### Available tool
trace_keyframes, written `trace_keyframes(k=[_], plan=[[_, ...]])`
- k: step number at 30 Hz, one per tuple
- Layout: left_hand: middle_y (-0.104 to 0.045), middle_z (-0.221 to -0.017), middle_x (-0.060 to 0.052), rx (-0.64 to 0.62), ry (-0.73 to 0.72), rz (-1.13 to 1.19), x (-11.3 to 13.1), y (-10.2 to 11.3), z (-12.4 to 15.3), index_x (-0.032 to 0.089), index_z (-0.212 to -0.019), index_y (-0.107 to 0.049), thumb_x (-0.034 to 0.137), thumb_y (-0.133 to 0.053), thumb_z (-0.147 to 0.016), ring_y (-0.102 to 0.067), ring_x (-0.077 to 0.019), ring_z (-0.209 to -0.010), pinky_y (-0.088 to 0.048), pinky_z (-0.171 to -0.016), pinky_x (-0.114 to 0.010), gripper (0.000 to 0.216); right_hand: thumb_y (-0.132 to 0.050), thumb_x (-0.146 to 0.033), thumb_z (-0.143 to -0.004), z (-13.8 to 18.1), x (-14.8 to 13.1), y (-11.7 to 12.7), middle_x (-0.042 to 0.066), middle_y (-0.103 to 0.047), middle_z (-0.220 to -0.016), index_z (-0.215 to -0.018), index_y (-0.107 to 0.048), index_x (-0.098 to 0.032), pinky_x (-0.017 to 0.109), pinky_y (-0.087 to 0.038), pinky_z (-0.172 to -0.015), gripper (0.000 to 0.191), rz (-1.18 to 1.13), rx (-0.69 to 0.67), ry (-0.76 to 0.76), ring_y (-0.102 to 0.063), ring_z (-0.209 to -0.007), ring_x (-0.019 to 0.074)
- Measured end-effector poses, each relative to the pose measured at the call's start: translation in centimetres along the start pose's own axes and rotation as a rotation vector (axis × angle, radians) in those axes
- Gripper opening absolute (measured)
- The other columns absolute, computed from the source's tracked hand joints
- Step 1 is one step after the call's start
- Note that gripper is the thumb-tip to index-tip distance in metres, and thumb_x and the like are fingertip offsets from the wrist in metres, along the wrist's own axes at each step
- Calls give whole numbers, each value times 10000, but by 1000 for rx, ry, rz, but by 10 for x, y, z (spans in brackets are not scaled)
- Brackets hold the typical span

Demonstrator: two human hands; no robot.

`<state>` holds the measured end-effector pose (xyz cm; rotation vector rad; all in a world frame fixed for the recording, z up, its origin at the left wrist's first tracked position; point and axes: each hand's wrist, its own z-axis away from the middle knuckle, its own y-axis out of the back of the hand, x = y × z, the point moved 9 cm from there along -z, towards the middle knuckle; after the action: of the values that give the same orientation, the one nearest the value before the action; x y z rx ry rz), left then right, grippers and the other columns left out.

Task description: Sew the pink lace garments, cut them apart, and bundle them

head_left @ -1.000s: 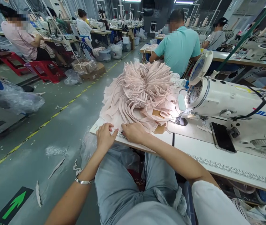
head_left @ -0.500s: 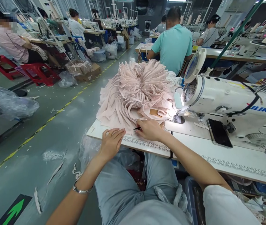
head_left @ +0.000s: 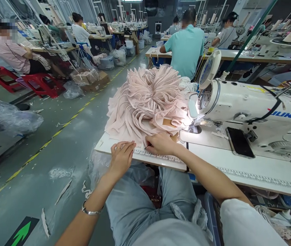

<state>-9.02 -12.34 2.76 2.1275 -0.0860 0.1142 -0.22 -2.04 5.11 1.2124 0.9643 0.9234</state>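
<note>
A large heap of pale pink fabric pieces (head_left: pixel 150 92), gathered in ruffled folds, lies on the front left of the sewing table. At the heap's near edge my left hand (head_left: pixel 121 155) has its fingers closed together on the pink fabric, beside the printed ruler strip (head_left: pixel 160 158). Just to its right, my right hand (head_left: pixel 160 144) is closed around a small dark pointed tool (head_left: pixel 146 147). Only the tip of this tool shows, and its kind is hidden by the fingers. Both hands rest low over the table's front edge.
A white sewing machine (head_left: pixel 248 106) with its lamp lit stands right of the heap. On its bed lies a black phone (head_left: pixel 240 141). A co-worker in a turquoise shirt (head_left: pixel 186 49) sits ahead. Red stools (head_left: pixel 41 85) and a cardboard box (head_left: pixel 96 82) stand at left.
My right hand has shifted slightly left and nearer, and less of the dark tool shows. The left hand stays by the fabric edge. The view has moved a little.
</note>
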Motion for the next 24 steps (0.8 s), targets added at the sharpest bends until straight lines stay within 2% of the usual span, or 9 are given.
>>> trace_keyframes(k=[4,6,9,11,13,15,17,24], plan=[[-547,-1428,-83,-93,-160,35,31,-9,-5,205,-1398,-504,166,-411,-1000,-483,-265,-1298,-298,-1029,-461,410,-575,-360,-917,19,30,11,60,-718,-978,-1022,-612,-172,288,-271,-608,218,-48,54,-106,-646,-876,223],[-566,-1407,-88,-130,-236,62,44,-14,-5,202,-1404,-491,163,-399,-1006,-485,-246,-1310,-282,-1055,-450,410,-588,-359,-912,27,41,13,57,-714,-997,-1085,-589,-167,289,-267,-610,258,-71,63,-141,-641,-879,220],[-681,-1227,-85,-105,-219,52,43,-16,-6,192,-1224,-617,168,-422,-1004,-583,-244,-1180,-308,-1023,-447,295,-569,-358,-926,36,48,13,51,-707,-990,-1112,-571,-170,289,-261,-605,265,-72,60,-168,-639,-856,215],[-698,-1178,-89,-90,-191,34,40,-16,-7,186,-1142,-648,170,-435,-998,-601,-251,-1146,-326,-1000,-449,258,-554,-359,-931,39,49,12,64,-702,-997,-1081,-581,-166,289,-268,-608,246,-38,45,-175,-638,-845,217],[-652,-1273,-113,-94,-207,36,42,-17,-8,170,-1215,-612,185,-430,-1001,-563,-259,-1218,-317,-1024,-455,281,-540,-356,-934,41,47,10,82,-700,-1002,-1069,-588,-158,286,-290,-624,245,-4,28,-173,-636,-847,224],[-574,-1386,-135,-111,-256,55,49,-20,-10,145,-1353,-513,210,-410,-1014,-496,-260,-1311,-277,-1078,-465,360,-529,-360,-937,41,46,9,96,-703,-984,-1085,-588,-149,285,-309,-636,264,25,10,-174,-637,-854,234],[-543,-1421,-136,-138,-294,77,56,-23,-12,138,-1415,-445,221,-390,-1024,-471,-253,-1342,-244,-1109,-471,404,-524,-364,-939,41,45,8,101,-706,-966,-1102,-587,-144,289,-316,-627,281,50,-3,-177,-641,-858,246],[-672,-1248,-100,-76,-226,114,50,-16,-13,182,-1231,-608,197,-430,-1005,-614,-247,-1183,-333,-1025,-453,288,-554,-380,-925,36,41,0,100,-715,-946,-1093,-594,-154,295,-351,-647,284,37,-10,-156,-648,-878,259]])
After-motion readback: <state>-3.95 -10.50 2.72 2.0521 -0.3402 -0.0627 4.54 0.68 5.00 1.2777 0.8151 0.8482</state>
